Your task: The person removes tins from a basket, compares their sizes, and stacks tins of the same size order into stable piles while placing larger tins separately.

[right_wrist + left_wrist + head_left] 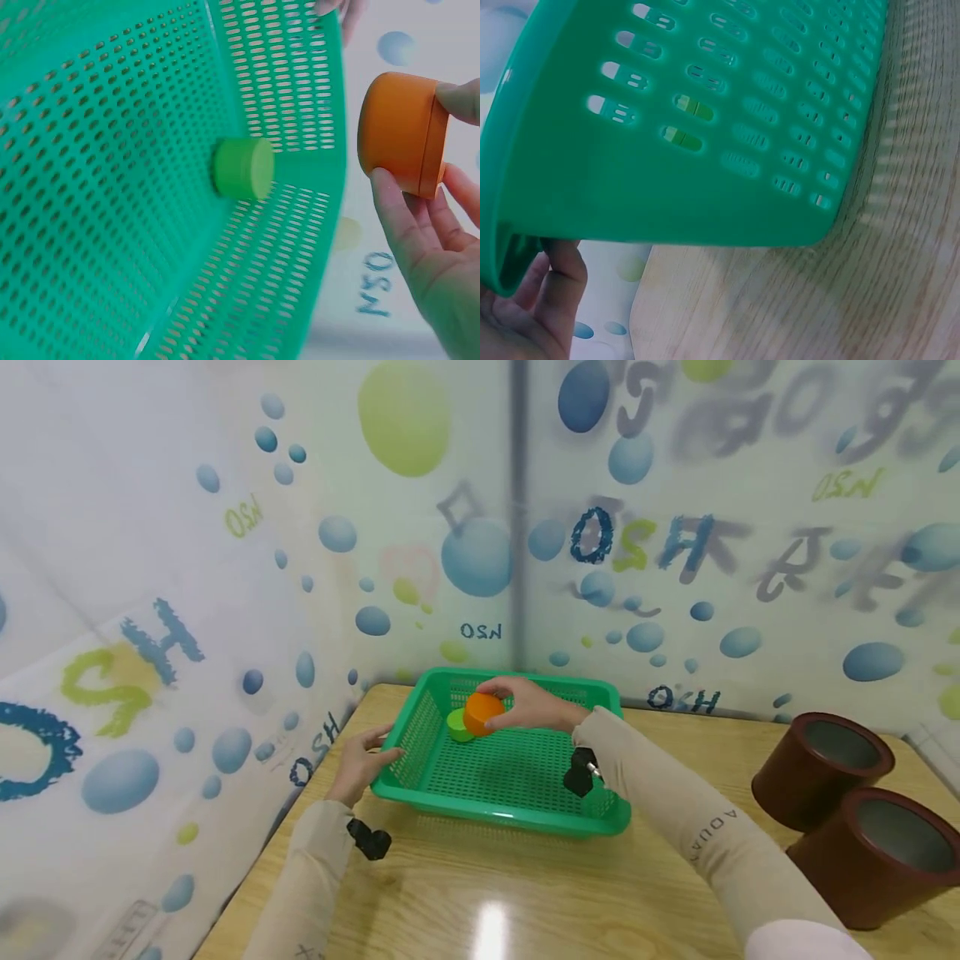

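A green plastic basket [495, 814] with slotted walls stands on the wooden table. My left hand [362, 767] grips the rim at its left end; in the left wrist view bent fingers [564, 274] show by the rim's corner. With thumb and fingertips my right hand [531, 703] pinches a round orange jar [483, 714], held above the basket's left part. The right wrist view shows a seam near one end of this jar [397, 135], like a lid line. Inside the basket, a light green round jar [244, 169] sits in the corner, partly hidden by the orange one in the head view.
Two dark brown cylindrical pots [783, 785] stand at the table's right side, one nearer than the other. Behind the table hangs a pale curtain [480, 560] printed with blue and green bubbles. The wooden tabletop [450, 893] stretches in front of the basket.
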Tool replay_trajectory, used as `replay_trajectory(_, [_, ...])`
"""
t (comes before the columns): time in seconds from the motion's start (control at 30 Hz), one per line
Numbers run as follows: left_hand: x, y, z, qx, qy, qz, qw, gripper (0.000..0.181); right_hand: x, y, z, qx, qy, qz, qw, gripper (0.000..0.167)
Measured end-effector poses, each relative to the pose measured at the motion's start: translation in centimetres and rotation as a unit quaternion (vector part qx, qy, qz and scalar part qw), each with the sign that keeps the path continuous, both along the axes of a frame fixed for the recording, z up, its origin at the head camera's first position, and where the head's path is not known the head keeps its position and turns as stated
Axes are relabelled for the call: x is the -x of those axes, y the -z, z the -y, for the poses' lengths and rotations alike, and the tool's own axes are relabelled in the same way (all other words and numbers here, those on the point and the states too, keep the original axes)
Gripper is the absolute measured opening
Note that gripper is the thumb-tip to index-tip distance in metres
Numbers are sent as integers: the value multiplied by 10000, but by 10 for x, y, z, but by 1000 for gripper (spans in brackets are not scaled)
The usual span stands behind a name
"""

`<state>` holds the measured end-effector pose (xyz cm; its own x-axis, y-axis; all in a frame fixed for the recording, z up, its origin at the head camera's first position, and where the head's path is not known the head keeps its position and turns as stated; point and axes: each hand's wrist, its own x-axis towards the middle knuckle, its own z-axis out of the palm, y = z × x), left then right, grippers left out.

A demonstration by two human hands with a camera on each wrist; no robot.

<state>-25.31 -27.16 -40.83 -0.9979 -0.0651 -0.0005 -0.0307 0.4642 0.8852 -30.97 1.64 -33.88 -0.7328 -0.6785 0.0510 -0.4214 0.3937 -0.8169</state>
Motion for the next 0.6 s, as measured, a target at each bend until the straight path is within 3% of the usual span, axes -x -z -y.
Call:
replay_trajectory(0.27, [1,0,3,-127,16,38,9999,54,-23,-16,-56,254,178,-136,9994,58])
replay_trajectory(0.47, [1,0,2,-86,39,74,9999,54,-39,-12,-106,430,490,-126,9978,59])
replay_trajectory(0.6, [1,0,2,-83,82,42,9999,54,-47,-9,-139,497,941,-318,9938,56])
